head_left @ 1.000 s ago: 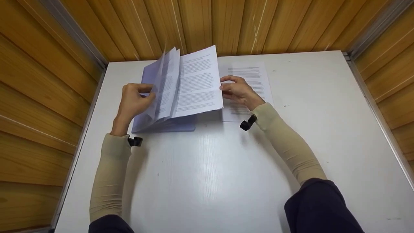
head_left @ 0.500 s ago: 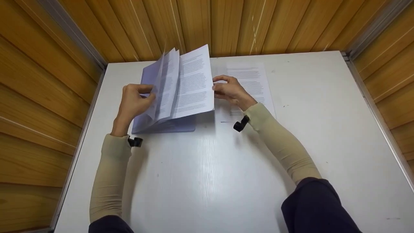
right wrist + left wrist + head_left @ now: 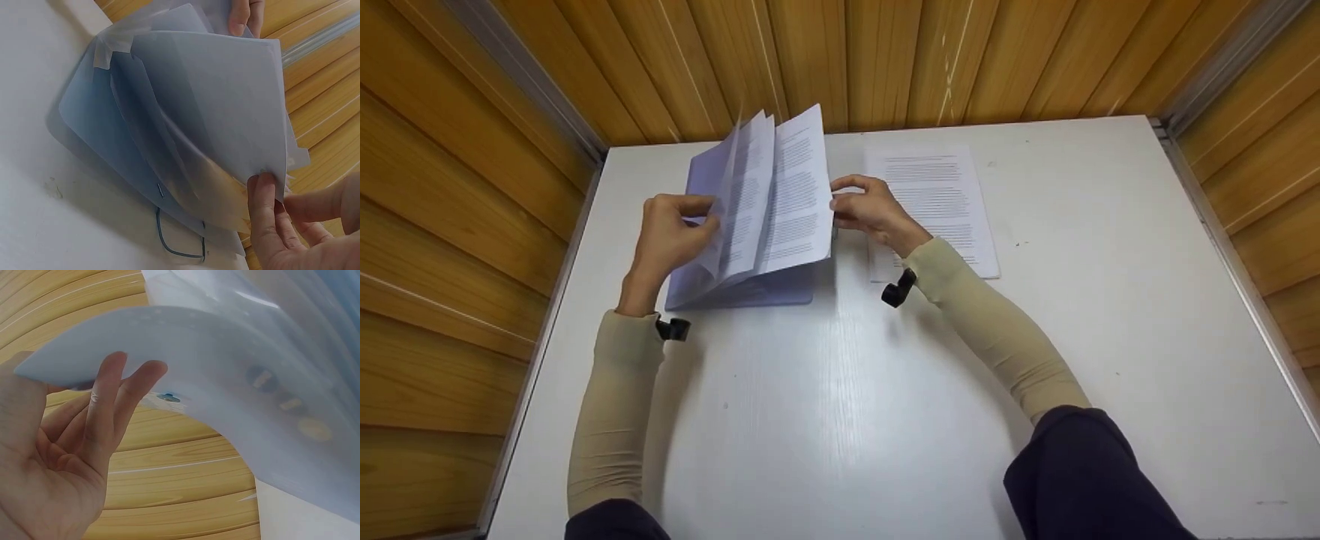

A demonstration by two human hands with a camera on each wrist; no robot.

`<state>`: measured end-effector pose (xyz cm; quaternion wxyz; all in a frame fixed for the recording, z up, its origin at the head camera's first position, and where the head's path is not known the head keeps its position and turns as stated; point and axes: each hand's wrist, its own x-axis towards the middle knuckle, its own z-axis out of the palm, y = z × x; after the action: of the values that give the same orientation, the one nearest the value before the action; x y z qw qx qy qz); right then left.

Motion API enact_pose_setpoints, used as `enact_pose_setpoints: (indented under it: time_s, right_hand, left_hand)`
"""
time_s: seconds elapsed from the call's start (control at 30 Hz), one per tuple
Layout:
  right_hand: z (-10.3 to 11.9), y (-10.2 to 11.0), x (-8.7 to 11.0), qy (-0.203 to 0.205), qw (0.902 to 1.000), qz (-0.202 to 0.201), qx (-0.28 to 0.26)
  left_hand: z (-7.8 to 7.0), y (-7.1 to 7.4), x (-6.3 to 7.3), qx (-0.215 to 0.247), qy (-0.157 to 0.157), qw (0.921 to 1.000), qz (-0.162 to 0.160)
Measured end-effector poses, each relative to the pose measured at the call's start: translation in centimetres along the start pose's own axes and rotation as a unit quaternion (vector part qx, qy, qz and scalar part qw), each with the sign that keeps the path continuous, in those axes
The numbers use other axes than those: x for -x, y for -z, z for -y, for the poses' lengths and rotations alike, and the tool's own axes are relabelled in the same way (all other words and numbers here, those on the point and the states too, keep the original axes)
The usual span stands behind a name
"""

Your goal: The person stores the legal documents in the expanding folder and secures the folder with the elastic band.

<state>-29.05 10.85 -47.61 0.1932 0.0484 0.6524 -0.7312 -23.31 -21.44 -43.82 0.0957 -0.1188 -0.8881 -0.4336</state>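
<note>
A blue display folder [image 3: 776,294] lies open at the back left of the table, its clear sleeves [image 3: 746,195] fanned upward. My left hand [image 3: 671,232] pinches raised translucent leaves at the folder's left side; in the left wrist view the held sheet [image 3: 185,354] bends in a curve between thumb and fingers. With thumb and fingertips, my right hand [image 3: 877,210] pinches the outer edge of a printed page [image 3: 799,195], which stands raised and tilted. From the right wrist view, the page's pale reverse [image 3: 230,95] faces me, and below it clear sleeve film bulges open.
Flat on the white table [image 3: 840,420], right of the folder, lies a printed sheet [image 3: 934,191] partly behind my right hand. A dark elastic loop [image 3: 160,233] hangs at the folder's edge. Wood-patterned walls [image 3: 877,60] close off the back and both sides.
My right hand has moved left, bringing the printed page's edge toward the folder and steepening it. More of the flat printed sheet shows on the table. My left hand has stayed in place.
</note>
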Motion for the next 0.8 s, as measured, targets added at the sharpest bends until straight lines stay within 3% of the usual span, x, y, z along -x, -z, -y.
enact_pose_setpoints:
  time_s: [0.5, 0.8]
  right_hand:
    - [-0.4, -3.0, -0.7, 0.001, 0.9999, 0.012, -0.003]
    - [-0.5, -4.4, -1.0, 0.012, 0.9994, 0.002, 0.032]
  left_hand:
    - [0.4, 0.3, 0.2, -0.008, -0.004, 0.9999, -0.01]
    - [0.3, 0.1, 0.3, -0.003, -0.005, 0.9999, -0.012]
